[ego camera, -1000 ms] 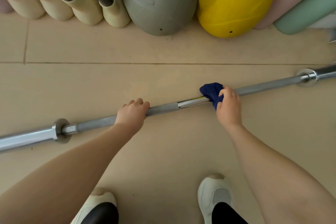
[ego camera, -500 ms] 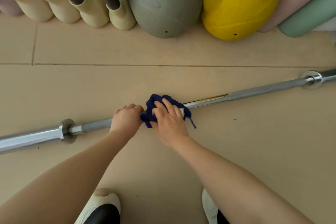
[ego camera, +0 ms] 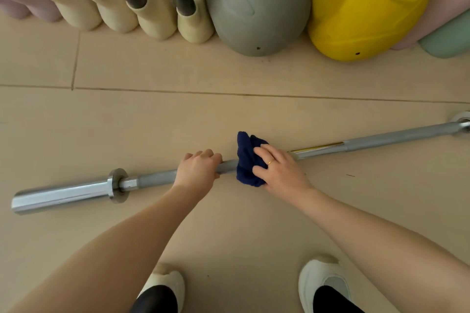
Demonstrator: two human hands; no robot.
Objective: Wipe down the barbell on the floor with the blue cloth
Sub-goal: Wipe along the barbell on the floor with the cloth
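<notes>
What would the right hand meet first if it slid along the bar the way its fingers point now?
Probably the left hand, which grips the barbell just past the blue cloth under the right hand. Only a short bare stretch of bar separates them.

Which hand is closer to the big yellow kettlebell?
The right hand. It grips the blue cloth on the barbell, nearer the side where the yellow kettlebell stands. The left hand grips the bar farther left, more toward the cream kettlebells.
</notes>
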